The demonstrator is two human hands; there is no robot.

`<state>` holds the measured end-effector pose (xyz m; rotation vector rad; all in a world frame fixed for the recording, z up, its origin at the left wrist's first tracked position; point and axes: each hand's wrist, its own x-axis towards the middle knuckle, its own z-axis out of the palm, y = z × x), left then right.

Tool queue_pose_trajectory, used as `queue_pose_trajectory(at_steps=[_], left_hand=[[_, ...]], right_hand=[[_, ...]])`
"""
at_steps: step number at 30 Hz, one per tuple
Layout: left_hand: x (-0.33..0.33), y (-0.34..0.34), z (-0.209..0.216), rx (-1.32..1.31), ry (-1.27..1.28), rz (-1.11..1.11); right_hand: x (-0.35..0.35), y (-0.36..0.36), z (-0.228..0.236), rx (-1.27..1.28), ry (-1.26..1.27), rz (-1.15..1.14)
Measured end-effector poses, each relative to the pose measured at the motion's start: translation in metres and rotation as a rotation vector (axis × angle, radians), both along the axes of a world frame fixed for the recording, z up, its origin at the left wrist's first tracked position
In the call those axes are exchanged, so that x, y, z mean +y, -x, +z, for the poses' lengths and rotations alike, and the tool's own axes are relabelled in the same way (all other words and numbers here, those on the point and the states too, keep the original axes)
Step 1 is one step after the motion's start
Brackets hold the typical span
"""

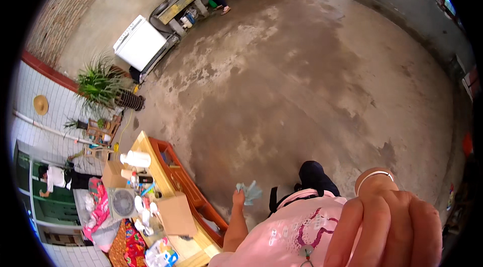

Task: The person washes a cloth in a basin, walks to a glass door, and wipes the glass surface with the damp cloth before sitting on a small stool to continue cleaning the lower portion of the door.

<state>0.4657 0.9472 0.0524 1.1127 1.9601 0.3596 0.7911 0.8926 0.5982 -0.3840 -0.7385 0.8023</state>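
My left hand (pixel 238 197) reaches out low beside the table, its fingers closed on a crumpled, pale blue-green, thin cloth-like piece (pixel 251 193). Whether that is cloth or plastic I cannot tell. Raised very close in front of me is my right hand (pixel 390 219), with a white bracelet (pixel 372 177) round its wrist. Its fingers are stretched toward me and slightly apart; the fingertips run out of view at the lower edge. Nothing shows in it. A pink shirt and a green pendant (pixel 305 251) lie between my arms.
To my left stands a wooden table (pixel 158 166) with a cardboard box (pixel 177 215), white bottles (pixel 137 159) and a fan (pixel 123 202). Farther off are a potted plant (pixel 100 86), a white washing machine (pixel 140 43) and two other people. Concrete floor (pixel 282 101) shows damp patches.
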Motion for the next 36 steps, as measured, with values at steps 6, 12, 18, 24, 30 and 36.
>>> queue_pose_trajectory(at_steps=[6,12,18,24,30,36], left_hand=[[0.201,-0.010,0.022,-0.129,-0.048,0.048],[0.300,0.037,-0.020,-0.032,-0.155,0.265],[0.337,0.049,-0.011,-0.219,0.072,0.691],[0.404,0.128,-0.078,0.009,0.331,0.599],[0.634,0.224,-0.075,-0.044,0.251,0.511],[0.950,0.253,0.034,-0.247,-0.238,0.586]], right_hand=[[0.221,-0.044,-0.057,-0.103,-0.296,0.270],[0.409,-0.115,-0.150,-0.652,0.386,0.457],[0.582,-0.087,-0.256,-0.561,0.883,0.513],[0.772,0.015,-0.305,-0.784,0.848,0.787],[0.917,0.082,-0.393,-0.674,1.013,0.764],[0.882,-0.062,-0.642,-2.602,0.581,0.405]])
